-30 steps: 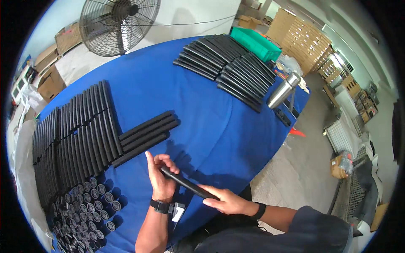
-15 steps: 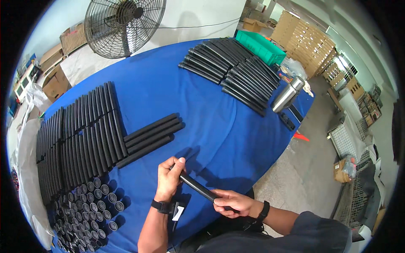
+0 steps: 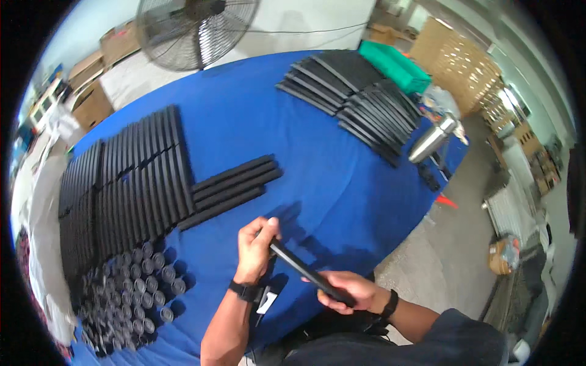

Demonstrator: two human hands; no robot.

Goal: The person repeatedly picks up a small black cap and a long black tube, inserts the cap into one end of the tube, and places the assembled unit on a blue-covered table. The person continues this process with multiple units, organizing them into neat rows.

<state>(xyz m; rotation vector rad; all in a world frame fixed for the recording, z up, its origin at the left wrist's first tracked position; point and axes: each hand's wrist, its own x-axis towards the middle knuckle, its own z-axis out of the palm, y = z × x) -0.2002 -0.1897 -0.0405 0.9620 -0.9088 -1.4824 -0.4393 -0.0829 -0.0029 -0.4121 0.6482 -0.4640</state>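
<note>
A slim black tube (image 3: 300,266) slants across in front of me, above the blue tablecloth. My left hand (image 3: 254,249) is closed around its upper end, with the thumb on top near the tip. Lower down and to the right, my right hand (image 3: 349,290) has its fingers wrapped about the other end. Past my left hand lie several loose black foam-like tubes (image 3: 235,186), side by side. A small white and black object (image 3: 267,301) shows beside my left wrist; its kind is unclear.
Rows of black tubes (image 3: 131,183) cover the left, above many round black caps (image 3: 143,287). Finished-looking black tubes (image 3: 357,100) lie at the far right by a green crate (image 3: 397,67) and a steel flask (image 3: 433,139). A fan (image 3: 198,30) stands behind the table (image 3: 244,110).
The whole view has shifted, so the table and its contents sit farther right and slightly higher. Both hands keep hold of the black tube, and its slant is a little steeper.
</note>
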